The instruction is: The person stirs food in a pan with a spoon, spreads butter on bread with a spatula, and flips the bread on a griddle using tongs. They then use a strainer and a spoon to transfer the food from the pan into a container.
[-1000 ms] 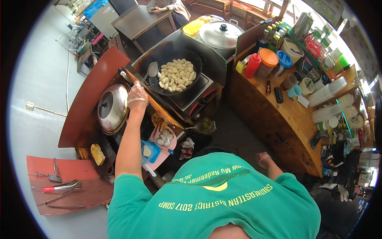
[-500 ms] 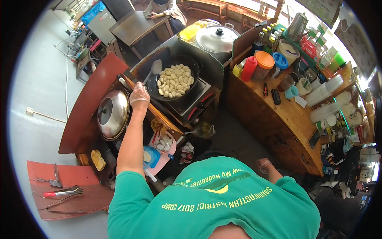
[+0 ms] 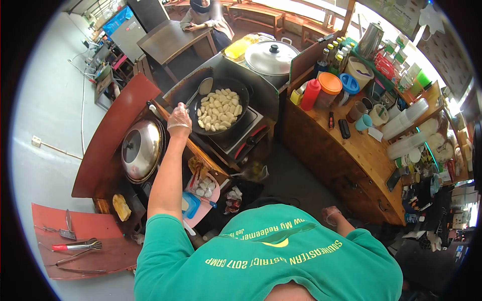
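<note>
My left hand [image 3: 179,120], in a clear plastic glove, is closed round the handle of a metal spatula [image 3: 206,86]. The spatula's blade is raised over the far left rim of a black wok [image 3: 242,90]. Many pale, oval dough-like pieces [image 3: 219,110] lie in the wok, which sits on a stove [image 3: 246,133]. My right hand [image 3: 331,215], gloved too, hangs low by my side, apart from the counter. Its fingers look loosely apart, with nothing seen in them.
A lidded domed pan [image 3: 143,150] stands left of my arm. Beyond the stove is a large lidded pot [image 3: 271,57]. The wooden counter [image 3: 321,130] at right holds bottles, tubs and cups. A pink tray [image 3: 211,200] is below my arm; a person [image 3: 208,22] sits at a table.
The spatula's blade has turned and looks darker, shifting slightly right and down. My view has tilted a little, showing more of the seated person. The pieces stay in the wok.
</note>
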Motion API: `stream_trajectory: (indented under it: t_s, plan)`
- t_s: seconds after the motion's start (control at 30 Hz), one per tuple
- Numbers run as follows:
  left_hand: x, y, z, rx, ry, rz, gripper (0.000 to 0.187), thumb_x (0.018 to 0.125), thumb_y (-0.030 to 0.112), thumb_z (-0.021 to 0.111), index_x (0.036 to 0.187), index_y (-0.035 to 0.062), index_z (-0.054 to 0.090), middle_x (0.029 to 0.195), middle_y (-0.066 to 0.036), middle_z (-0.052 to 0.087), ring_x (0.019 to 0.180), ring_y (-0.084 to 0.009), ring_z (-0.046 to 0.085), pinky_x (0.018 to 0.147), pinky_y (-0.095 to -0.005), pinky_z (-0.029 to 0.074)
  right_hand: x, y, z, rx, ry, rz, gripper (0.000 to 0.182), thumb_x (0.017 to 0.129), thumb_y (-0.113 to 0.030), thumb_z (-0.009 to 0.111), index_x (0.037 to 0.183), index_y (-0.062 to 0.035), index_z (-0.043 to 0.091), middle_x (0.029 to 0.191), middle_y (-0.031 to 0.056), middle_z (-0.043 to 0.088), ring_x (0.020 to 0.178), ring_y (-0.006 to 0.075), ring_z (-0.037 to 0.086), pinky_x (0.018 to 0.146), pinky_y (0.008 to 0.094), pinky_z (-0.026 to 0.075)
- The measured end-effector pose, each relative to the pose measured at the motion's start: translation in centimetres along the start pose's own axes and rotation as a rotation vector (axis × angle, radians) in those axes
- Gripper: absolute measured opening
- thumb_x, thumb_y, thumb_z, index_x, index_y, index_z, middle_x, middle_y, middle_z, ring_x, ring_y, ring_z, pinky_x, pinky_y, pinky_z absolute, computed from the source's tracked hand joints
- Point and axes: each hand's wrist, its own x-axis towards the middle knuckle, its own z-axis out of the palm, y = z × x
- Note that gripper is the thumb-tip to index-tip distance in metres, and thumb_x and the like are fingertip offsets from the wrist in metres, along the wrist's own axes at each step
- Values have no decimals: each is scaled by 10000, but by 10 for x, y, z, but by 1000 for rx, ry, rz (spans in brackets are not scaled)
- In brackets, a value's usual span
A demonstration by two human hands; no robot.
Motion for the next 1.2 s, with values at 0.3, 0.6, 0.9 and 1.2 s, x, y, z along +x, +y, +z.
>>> stream_trajectory:
  t_s: [0.3, 0.6, 0.9, 1.2]
  plan:
    - [6, 20, 11, -111, 31, -7, 144, 894, 118, 559, 1012, 40, 532, 930, -202, 673, 866, -386, 658, 765, -452, 527, 92, 123, 81, 559, 127, -237, 182, 917, -160, 491, 823, -91, 630, 766, 65, 585, 684, 215, 566, 587, 394, 458]
    - [-18, 29, 17, -315, 56, -245, 191, 870, 177, 591, 989, 30, 564, 846, -221, 666, 830, -406, 651, 749, -473, 506, 47, 34, 15, 115, 56, -86, 262, 944, -157, 428, 757, -95, 601, 723, 57, 541, 649, 190, 518, 549, 404, 417]
    - [-84, 44, -34, -268, -93, -528, 258, 804, 237, 688, 909, 14, 613, 843, -230, 686, 829, -393, 678, 749, -471, 541, 10, -65, -43, -603, -199, -170, 265, 826, -168, 518, 970, -65, 716, 1036, 196, 685, 1011, 332, 663, 834, 406, 555]
    - [-147, 18, -113, -166, -317, -484, 513, 868, 443, 615, 1074, -17, 523, 915, -281, 670, 885, -432, 660, 807, -495, 527, 91, -194, -87, -740, -243, -109, 301, 866, -238, 558, 1124, -139, 677, 1178, 130, 640, 1100, 280, 620, 885, 416, 521]
